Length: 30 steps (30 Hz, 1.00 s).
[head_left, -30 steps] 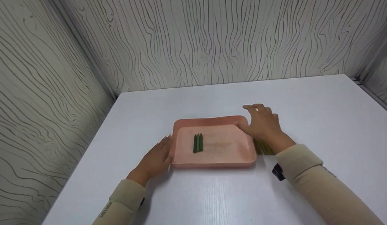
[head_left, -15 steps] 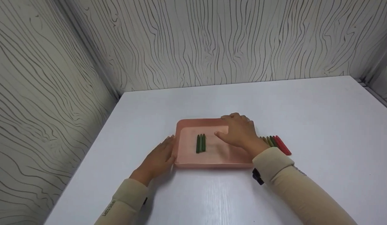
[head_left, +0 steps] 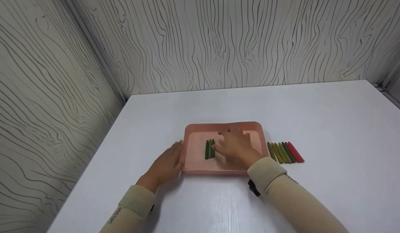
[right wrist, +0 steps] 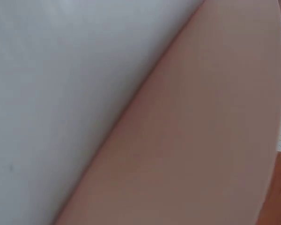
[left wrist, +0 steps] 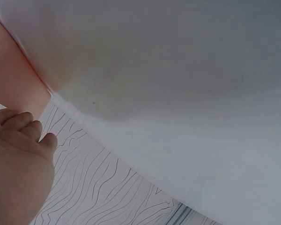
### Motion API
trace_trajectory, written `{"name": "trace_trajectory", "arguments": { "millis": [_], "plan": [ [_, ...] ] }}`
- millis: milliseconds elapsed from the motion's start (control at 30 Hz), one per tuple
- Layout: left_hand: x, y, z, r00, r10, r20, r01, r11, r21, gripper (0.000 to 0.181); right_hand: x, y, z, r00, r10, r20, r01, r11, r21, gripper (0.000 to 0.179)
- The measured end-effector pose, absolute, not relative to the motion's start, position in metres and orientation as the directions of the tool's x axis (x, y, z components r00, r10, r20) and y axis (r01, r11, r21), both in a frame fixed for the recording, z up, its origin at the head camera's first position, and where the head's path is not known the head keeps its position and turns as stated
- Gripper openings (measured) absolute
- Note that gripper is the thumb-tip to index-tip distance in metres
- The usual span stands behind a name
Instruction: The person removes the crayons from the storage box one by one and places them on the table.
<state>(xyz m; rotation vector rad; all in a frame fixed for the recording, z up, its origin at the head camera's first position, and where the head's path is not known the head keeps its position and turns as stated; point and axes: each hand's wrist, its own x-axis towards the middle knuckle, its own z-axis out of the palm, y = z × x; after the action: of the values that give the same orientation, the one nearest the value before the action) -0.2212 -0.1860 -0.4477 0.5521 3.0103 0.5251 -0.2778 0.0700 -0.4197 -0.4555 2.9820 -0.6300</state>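
Green crayons [head_left: 210,149], three of 'em, sit 9 o'clock of the pink tray's [head_left: 194,153] centre, long axis 12-to-6, tips at 12. Your right hand's [head_left: 234,144] at their 3, fingers loosely spread; your left hand's [head_left: 166,164] straight-fingered at the tray's 9.

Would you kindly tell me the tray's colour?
The tray is pink, clearest in the head view.

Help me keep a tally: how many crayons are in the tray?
3 in view, all green, in the left half of the tray: left crayon, middle crayon, right crayon, side by side. The right hand may hide more.
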Motion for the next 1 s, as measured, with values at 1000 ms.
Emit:
{"name": "trace_trajectory", "arguments": {
  "millis": [1000],
  "plan": [
    [-0.222,-0.186,-0.448,-0.933,0.357,0.049,0.353,0.879,0.321,0.056,-0.290,0.057,-0.439,-0.944,-0.302,-0.131,-0.181,0.810,-0.558,0.044]
  ]
}}
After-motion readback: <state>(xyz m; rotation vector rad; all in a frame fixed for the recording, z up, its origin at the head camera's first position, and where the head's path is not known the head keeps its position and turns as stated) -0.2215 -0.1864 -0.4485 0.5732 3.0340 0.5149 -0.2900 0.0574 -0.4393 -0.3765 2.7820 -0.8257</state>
